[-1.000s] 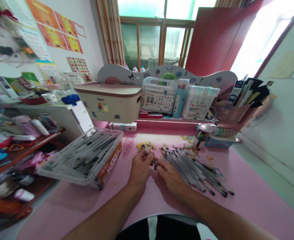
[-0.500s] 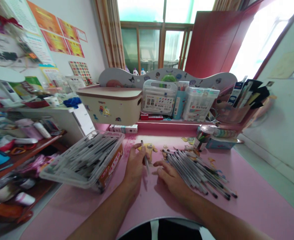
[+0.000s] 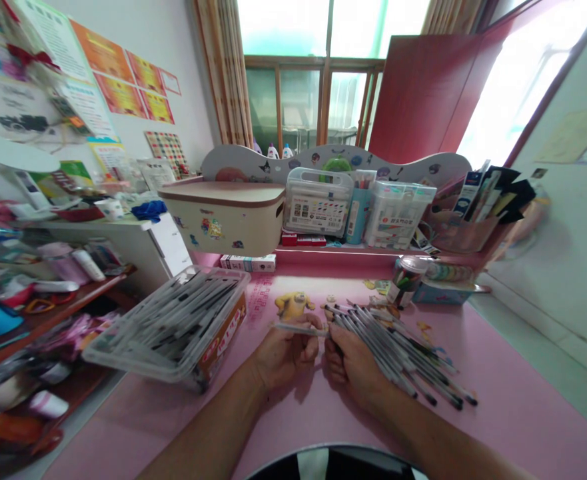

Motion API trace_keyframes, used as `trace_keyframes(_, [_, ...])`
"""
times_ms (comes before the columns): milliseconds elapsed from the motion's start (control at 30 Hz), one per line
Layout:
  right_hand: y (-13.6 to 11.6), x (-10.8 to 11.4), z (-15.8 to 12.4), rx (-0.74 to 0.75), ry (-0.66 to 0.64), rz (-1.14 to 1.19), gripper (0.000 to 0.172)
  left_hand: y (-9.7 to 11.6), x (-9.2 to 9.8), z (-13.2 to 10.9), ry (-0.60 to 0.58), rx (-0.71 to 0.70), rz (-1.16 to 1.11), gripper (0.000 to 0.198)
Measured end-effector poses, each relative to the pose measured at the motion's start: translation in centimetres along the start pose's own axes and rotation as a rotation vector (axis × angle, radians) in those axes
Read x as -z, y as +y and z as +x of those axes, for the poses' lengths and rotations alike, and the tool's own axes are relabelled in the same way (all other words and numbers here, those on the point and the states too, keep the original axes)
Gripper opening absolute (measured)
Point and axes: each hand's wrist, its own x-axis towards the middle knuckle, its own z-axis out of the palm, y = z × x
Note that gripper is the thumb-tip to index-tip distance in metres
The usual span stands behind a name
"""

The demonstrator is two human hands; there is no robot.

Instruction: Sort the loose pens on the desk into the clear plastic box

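A clear-barrelled pen [image 3: 296, 329] lies nearly level between my two hands, above the pink desk. My left hand [image 3: 286, 358] is closed around it, with the thumb along the barrel. At the pen's right end, the fingers of my right hand [image 3: 354, 365] are pinched together; they cover that tip, so its cap cannot be made out. Just beyond my right hand lies a loose pile of similar pens [image 3: 390, 347] with dark ends. Left of my left hand stands a clear plastic box [image 3: 222, 341] with an orange label, heaped with more pens.
Along the back, a shelf carries a lidded cream bin [image 3: 223, 220], clear marker cases [image 3: 318, 207] and a pink pen holder [image 3: 458, 230]. A jar [image 3: 407, 280] and a blue box [image 3: 443, 291] stand at the desk's right rear. A cluttered rack [image 3: 73, 303] borders the left side.
The pen has turned from steeply tilted to nearly level. My right hand has gone from loosely open to closed at the pen's end, and the hands have come together.
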Motion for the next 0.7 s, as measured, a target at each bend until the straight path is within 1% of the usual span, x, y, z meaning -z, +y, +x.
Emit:
trace_keyframes(67, [-0.3, 0.0, 0.1, -0.032, 0.050, 0.038, 0.053, -0.1, -0.4, 0.0, 0.045, -0.095, 0.009, 0.021])
trace_keyframes(133, [-0.4, -0.1, 0.2, -0.049, 0.078, 0.060, 0.051, -0.4, -0.6, 0.1, 0.110, -0.176, 0.099, 0.029])
trace_keyframes(167, [-0.5, -0.1, 0.2, -0.050, 0.086, 0.063, 0.050, -0.6, -0.7, 0.2, 0.165, -0.208, 0.153, 0.030])
trace_keyframes(267, [-0.4, -0.3, 0.1, -0.049, 0.100, 0.049, 0.048, -1.2, -0.6, 0.4, 0.355, -0.255, 0.264, 0.028])
trace_keyframes(333, [-0.4, -0.4, 0.0, -0.035, 0.099, 0.037, 0.047, -1.4, -0.5, 0.6, 0.422, -0.269, 0.291, 0.031])
trace_keyframes(400, [-0.3, -0.4, -0.1, -0.003, 0.082, 0.022, 0.046, -1.4, -0.4, 0.7, 0.445, -0.277, 0.292, 0.035])
trace_keyframes(500, [-0.1, -0.4, -0.1, 0.042, 0.052, 0.005, 0.047, -1.1, -0.4, 0.9, 0.448, -0.265, 0.261, 0.042])
trace_keyframes(633, [0.0, -0.2, 0.1, -0.022, 0.055, 0.035, 0.049, -0.9, -0.5, 0.9, 0.436, -0.312, 0.260, 0.042])
trace_keyframes(700, [0.0, -0.1, 0.2, -0.021, 0.031, 0.018, 0.051, -1.0, -0.5, 0.9, 0.429, -0.307, 0.273, 0.040])
